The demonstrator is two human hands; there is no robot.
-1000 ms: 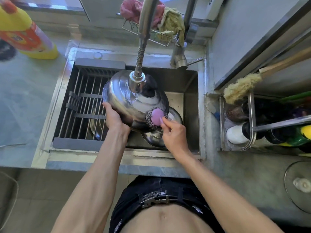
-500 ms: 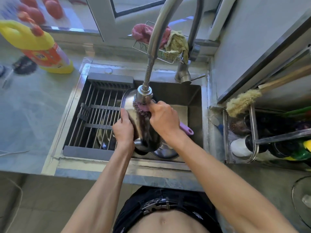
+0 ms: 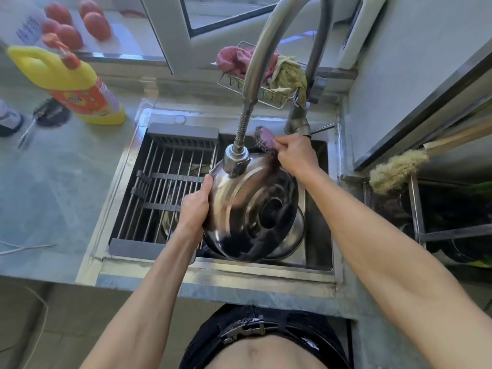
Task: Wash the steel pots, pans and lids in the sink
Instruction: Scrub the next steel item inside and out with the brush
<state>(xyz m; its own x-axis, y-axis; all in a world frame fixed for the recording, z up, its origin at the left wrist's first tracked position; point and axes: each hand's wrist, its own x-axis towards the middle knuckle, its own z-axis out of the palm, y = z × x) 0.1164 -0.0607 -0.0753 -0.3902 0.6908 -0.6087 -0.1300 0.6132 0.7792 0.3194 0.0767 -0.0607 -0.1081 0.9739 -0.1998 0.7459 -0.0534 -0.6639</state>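
We take the sink (image 3: 318, 209) as our landmark. Over its right half we hold a steel lid (image 3: 253, 209) tilted on edge, its ridged face turned toward us. Our left hand (image 3: 195, 206) grips the lid's left rim, fingers curled round the edge. Our right hand (image 3: 295, 154) is at the lid's far upper rim, fingers closed on the pink handle of a steel-wool scrubber (image 3: 263, 139), whose wire pad touches that rim. The faucet head (image 3: 235, 161) hangs just in front of the lid's top. Beneath the lid, in the sink bottom, lies another steel pan (image 3: 290, 241). A roll-up drying rack (image 3: 165, 187) covers the sink's left half, with more steel ware dimly seen under its bars. On the counter (image 3: 53, 198) left of the sink stands a yellow detergent bottle (image 3: 72, 81).
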